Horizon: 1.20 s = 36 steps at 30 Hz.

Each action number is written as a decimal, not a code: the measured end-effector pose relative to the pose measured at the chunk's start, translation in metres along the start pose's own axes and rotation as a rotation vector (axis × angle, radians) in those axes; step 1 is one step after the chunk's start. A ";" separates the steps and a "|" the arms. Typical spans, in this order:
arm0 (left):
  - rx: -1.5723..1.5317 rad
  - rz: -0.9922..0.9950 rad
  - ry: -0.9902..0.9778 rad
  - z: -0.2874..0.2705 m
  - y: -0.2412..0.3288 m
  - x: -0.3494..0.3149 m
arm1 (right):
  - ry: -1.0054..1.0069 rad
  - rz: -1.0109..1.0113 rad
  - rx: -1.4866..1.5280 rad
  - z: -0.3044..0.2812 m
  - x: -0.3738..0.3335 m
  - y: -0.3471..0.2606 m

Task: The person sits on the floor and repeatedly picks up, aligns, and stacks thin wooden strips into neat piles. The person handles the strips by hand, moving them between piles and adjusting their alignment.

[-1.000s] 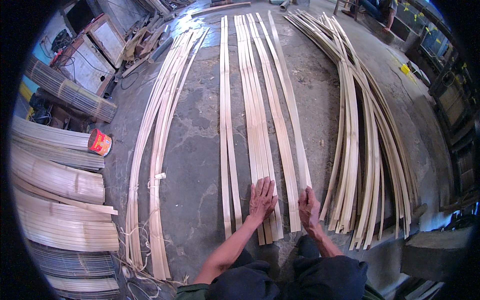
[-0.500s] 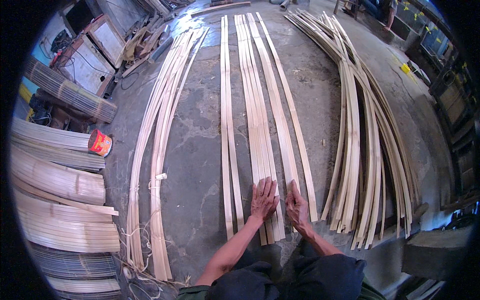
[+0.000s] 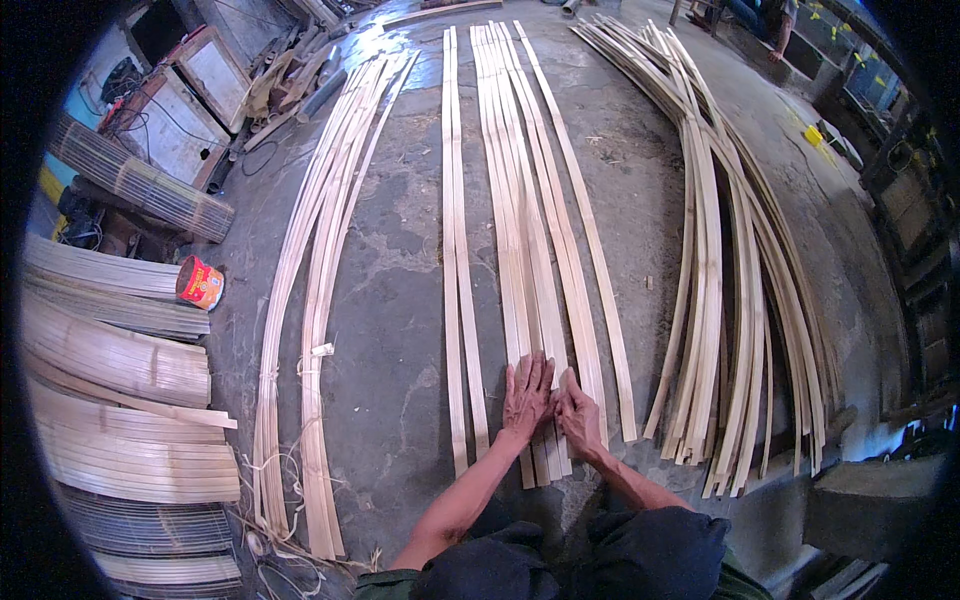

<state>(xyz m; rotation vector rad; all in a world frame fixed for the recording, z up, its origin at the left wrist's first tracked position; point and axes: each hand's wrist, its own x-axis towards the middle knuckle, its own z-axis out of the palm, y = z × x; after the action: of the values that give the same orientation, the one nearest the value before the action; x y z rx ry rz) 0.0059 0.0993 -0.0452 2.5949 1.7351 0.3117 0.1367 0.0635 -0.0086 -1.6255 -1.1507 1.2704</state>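
Long pale bamboo strips lie side by side on the floor in front of me, running away from my body. My left hand rests flat on the near end of this middle group, fingers stretched out over several strips. Just to its right, my right hand is closed around the near end of a bamboo strip, thumb up front; its fingertips are partly hidden. A narrow pair of strips lies apart on the left. One single strip lies apart on the right.
Tied strip bundles lie to the left, a large loose pile of strips to the right. Stacked slat mats and a red tin line the left edge. Part of another person shows at the far right.
My right hand has moved left toward my left hand. The strips beside it have shifted left against the middle group at the near end. My left hand has stayed in place.
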 end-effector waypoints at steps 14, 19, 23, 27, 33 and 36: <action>-0.169 -0.012 0.028 -0.013 0.002 0.002 | 0.015 0.123 0.266 -0.018 -0.015 -0.029; -0.401 -0.162 0.075 -0.020 -0.005 0.010 | 0.159 -0.329 -0.067 -0.016 -0.022 -0.038; -0.993 -0.401 0.256 -0.043 -0.016 0.038 | 0.089 -0.458 0.064 0.002 -0.029 -0.047; -1.412 -0.561 0.141 -0.102 -0.003 0.070 | 0.051 -0.300 0.116 0.017 -0.027 -0.032; -1.301 -0.748 0.121 -0.074 -0.021 0.053 | -0.185 -0.052 0.212 0.054 -0.040 -0.049; -1.092 -0.829 0.032 -0.074 -0.033 0.039 | -0.263 -0.171 0.075 0.063 -0.043 -0.027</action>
<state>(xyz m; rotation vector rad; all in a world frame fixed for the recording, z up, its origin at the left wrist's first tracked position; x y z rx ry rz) -0.0223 0.1402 0.0298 1.0535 1.7185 0.9083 0.0657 0.0332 0.0152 -1.3023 -1.3523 1.4260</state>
